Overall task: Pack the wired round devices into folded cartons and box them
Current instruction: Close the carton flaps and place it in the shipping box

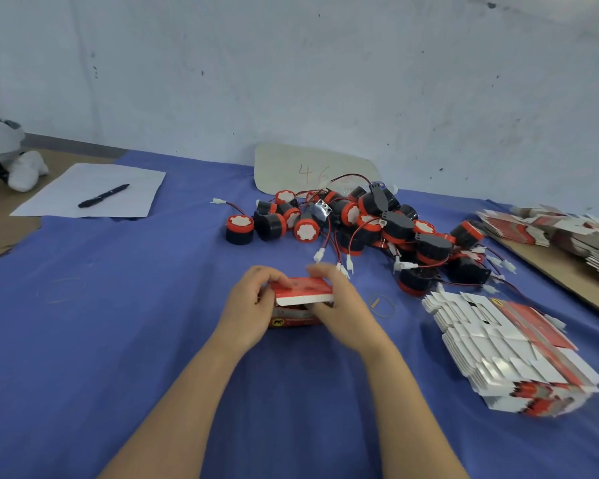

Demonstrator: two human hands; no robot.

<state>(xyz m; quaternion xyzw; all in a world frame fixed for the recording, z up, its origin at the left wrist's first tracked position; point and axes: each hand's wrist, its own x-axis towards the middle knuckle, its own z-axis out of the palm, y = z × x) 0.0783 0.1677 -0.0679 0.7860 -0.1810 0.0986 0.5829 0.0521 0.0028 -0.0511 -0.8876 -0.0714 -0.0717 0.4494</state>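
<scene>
At the middle of the blue cloth (pixel 118 323) we hold a red and white carton (pixel 301 288) between both hands. Our left hand (pixel 248 305) curls round its left end and our right hand (pixel 346 305) grips its right end by the white flap. Its print is too blurred to read, though a round black-and-yellow emblem shows on the near face. Behind it lies the pile of wired round devices (pixel 360 223). By the wall leans a card (pixel 312 167) marked "46" in red. Flat cartons (pixel 509 354) are stacked to our right.

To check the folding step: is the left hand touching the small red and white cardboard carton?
Touching. The head view shows the left hand gripping the left end of the small red and white cardboard carton, no gap.
</scene>
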